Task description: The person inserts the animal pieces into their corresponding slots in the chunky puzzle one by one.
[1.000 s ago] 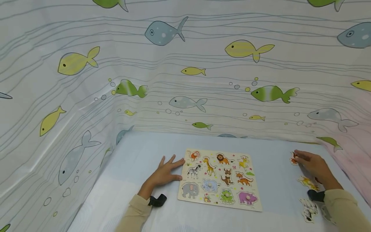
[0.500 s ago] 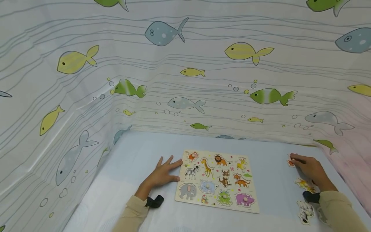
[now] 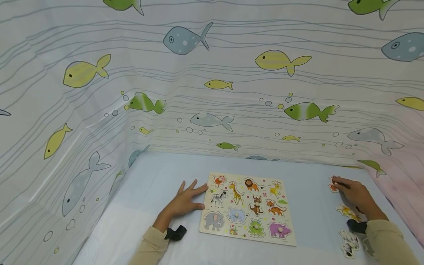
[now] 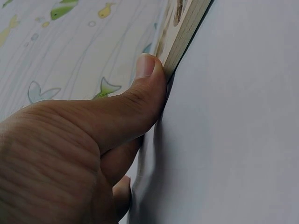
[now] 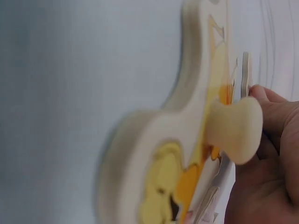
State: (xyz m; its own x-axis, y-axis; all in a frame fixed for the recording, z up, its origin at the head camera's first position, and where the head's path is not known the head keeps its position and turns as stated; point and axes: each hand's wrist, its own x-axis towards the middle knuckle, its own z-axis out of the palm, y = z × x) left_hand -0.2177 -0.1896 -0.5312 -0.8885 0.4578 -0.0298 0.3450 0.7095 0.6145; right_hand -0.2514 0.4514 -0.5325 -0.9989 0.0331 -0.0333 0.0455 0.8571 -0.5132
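Note:
My left hand lies with spread, straight fingers at the left edge of a wooden animal puzzle board. In the left wrist view, the thumb presses the board's side. Over on the right, my right hand pinches a small orange-red puzzle piece; its animal is too small to tell surely. The right wrist view shows that piece edge-on at the fingertips. Knobbed hippo, frog and rhino pieces sit in the board.
Below the right hand lie a yellow puzzle piece, a zebra piece and a grey piece partly under the sleeve. The yellow piece's round knob looms close in the right wrist view. Fish-printed cloth walls the pale table.
The head view has shifted slightly. The orange-red piece at the right fingertips has turned a little and shows more of its face. My left hand stays at the board's edge.

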